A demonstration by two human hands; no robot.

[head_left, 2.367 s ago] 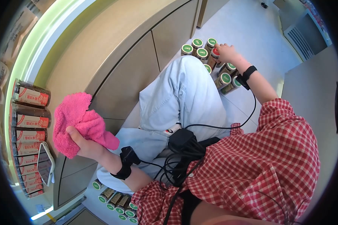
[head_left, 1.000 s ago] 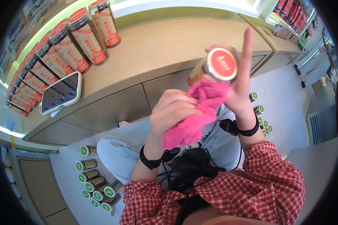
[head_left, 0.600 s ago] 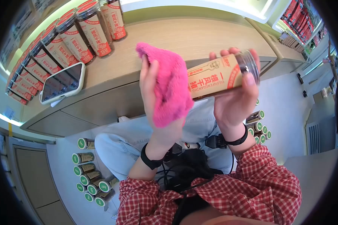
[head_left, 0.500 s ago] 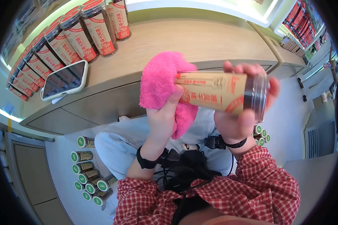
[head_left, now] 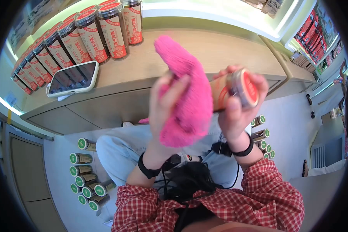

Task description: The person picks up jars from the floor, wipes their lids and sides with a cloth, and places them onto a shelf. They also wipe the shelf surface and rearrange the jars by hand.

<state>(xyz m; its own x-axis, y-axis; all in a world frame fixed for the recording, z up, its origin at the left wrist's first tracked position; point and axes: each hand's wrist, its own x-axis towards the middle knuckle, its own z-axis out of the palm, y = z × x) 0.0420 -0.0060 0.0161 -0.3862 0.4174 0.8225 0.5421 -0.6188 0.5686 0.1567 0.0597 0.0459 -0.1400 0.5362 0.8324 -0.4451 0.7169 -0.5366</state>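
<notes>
My left hand (head_left: 164,102) is closed on a fluffy pink cloth (head_left: 193,96), which bunches up and hangs past my fingers. In my right hand (head_left: 237,116) is a clear plastic jar (head_left: 222,92) with a tan and red label, its red-topped lid (head_left: 248,88) turned toward the right. My fingers wrap round the jar near the lid end. The cloth overlaps the jar's far end in this view and hides it. Both hands are raised in front of the wooden counter, above my lap.
Similar red-lidded jars (head_left: 114,36) stand in rows on the counter (head_left: 205,46) at the left. A phone (head_left: 74,79) leans against them. Green-lidded jars (head_left: 81,157) stand on the floor at left, with more green-lidded jars (head_left: 263,145) at right. Black cables (head_left: 187,179) lie in my lap.
The jar has turned so its lid faces me more and has shifted left a little. My left hand has lifted the cloth off the jar's side, and it now hangs bunched in front.
</notes>
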